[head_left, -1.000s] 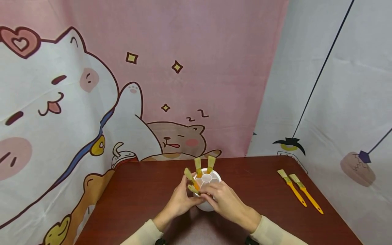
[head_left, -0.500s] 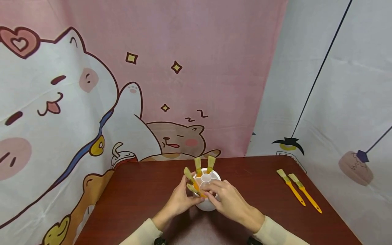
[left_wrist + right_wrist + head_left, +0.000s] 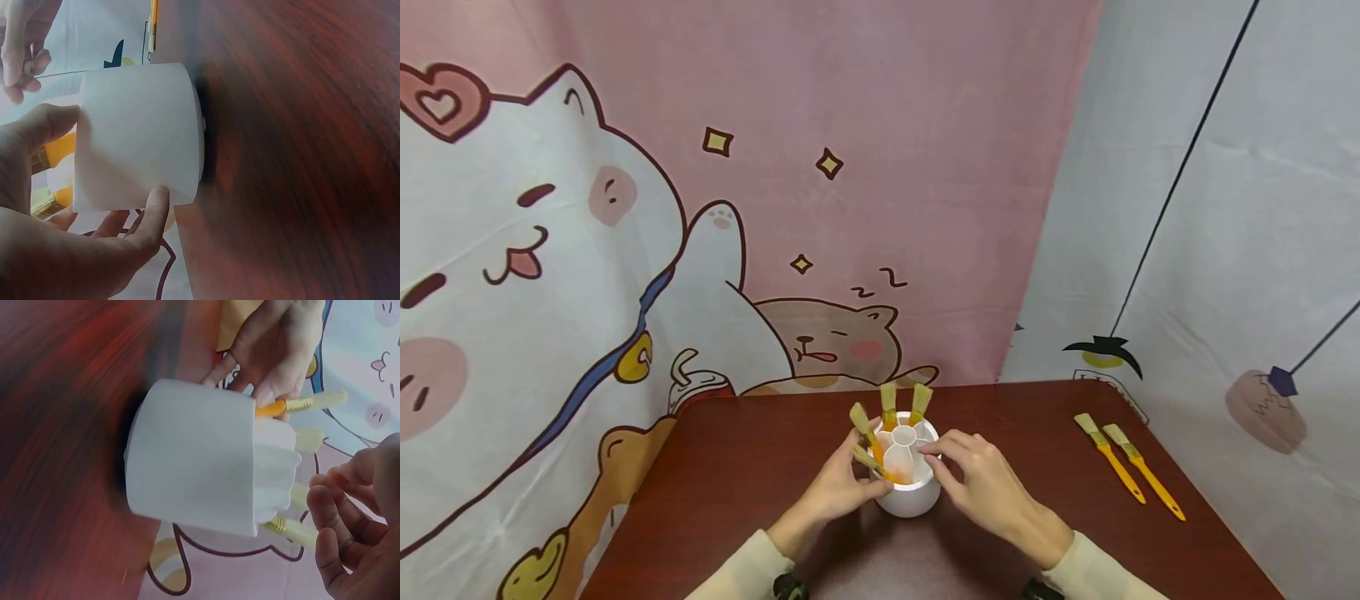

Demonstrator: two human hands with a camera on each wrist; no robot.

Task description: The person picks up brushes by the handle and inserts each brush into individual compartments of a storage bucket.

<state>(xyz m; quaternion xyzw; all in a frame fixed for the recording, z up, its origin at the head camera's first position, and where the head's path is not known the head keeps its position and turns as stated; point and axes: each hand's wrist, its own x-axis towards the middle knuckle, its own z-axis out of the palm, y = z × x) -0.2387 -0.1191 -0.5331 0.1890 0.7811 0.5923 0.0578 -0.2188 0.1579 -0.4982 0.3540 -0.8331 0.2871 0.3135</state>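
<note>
A white round holder (image 3: 907, 502) with petal-shaped compartments stands upright on the table. My left hand (image 3: 832, 487) grips its left side, thumb at the rim and fingers around the wall, as the left wrist view shows. Several paintbrushes with orange handles stand in it bristles up: one at the front left (image 3: 870, 460), one at the left (image 3: 862, 419), and two at the back, one (image 3: 889, 402) beside the other (image 3: 921, 402). Right of the rim hovers my right hand (image 3: 992, 487), fingers loosely bent and holding nothing, seen also in the right wrist view.
Two more paintbrushes lie side by side at the right of the dark red table (image 3: 737, 467), a left one (image 3: 1112, 460) and a right one (image 3: 1145, 472). A cartoon-printed cloth (image 3: 925, 167) hangs behind the table.
My right hand has let go of the front-left paintbrush and drawn away to the right. That brush now leans in the holder. My left hand keeps its grip on the holder.
</note>
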